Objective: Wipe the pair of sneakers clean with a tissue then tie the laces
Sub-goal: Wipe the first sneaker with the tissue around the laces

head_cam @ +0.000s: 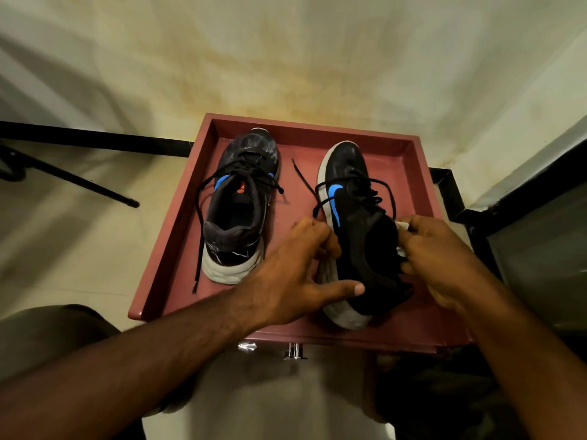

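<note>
Our right fingers are curled against the outer side of the right sneaker, pinching a crumpled white tissue to the collar — only small bits of it show above and below the knuckles. Our left fingers curl onto the inner side of the same shoe near its white midsole, and the left thumb lies straight across the heel, so this hand grips the shoe from its side.

The right hand and left hand thus hold the right sneaker between them. It is tilted, its sole turned toward the left, heel nearest us and toe pointing away. It is black with a blue logo on its flank, and its black laces hang loose and untied.

The left sneaker stands upright beside it, well apart, toe away from us. Its laces are untied too — one end trails down past the heel, over the tray's edge. Pale scuff marks show on its toe and heel.

Both shoes sit in a reddish tray with raised walls. The tray rests on a pale floor, close to a stained cream wall. A dark rod lies on the floor to the left.
</note>
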A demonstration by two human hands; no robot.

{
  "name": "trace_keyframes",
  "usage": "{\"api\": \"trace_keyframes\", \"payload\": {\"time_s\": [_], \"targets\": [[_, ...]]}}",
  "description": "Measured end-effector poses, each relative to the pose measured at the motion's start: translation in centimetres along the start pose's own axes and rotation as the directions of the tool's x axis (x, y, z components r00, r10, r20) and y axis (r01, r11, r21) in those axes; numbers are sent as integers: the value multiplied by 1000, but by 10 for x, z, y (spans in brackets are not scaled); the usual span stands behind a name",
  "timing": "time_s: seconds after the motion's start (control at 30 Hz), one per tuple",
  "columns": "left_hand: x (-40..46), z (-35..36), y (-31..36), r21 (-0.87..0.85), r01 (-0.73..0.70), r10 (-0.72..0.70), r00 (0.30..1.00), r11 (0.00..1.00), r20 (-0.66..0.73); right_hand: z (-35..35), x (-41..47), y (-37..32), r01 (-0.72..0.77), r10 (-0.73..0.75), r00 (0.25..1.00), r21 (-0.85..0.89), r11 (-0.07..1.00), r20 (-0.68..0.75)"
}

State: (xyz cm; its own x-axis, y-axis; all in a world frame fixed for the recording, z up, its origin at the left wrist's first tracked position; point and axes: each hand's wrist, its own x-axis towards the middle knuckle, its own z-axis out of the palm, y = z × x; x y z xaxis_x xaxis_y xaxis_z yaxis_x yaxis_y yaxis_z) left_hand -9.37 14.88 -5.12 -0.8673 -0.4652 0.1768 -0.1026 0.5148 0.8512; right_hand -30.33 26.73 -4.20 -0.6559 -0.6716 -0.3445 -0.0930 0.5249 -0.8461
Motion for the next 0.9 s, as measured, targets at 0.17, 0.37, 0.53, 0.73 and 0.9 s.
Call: {"api": "trace_keyframes", "payload": {"time_s": [0.17, 0.37, 0.53, 0.73, 0.9], "targets": [[0, 0, 2, -88, -9, 13, 999, 996, 35, 0, -2, 3, 3, -5, 999, -51, 999, -35], [2, -5, 5, 29, 74, -77, 992, 997, 98, 2, -11, -8, 80, -85, 995, -93, 992, -44], [3, -5, 6, 151, 205, -217, 974, 967, 63, -2, -20, -20, 113, -89, 984, -156, 981, 153], [9, -16, 6, 206, 122, -164, 966, 971, 201, -2, -19, -21, 79, -78, 995, -26, 996, 62], [11, -23, 9, 290, 18, -100, 957, 957, 271, -16, -11, -20, 230, -286, 938, -264, 937, -198]]}}
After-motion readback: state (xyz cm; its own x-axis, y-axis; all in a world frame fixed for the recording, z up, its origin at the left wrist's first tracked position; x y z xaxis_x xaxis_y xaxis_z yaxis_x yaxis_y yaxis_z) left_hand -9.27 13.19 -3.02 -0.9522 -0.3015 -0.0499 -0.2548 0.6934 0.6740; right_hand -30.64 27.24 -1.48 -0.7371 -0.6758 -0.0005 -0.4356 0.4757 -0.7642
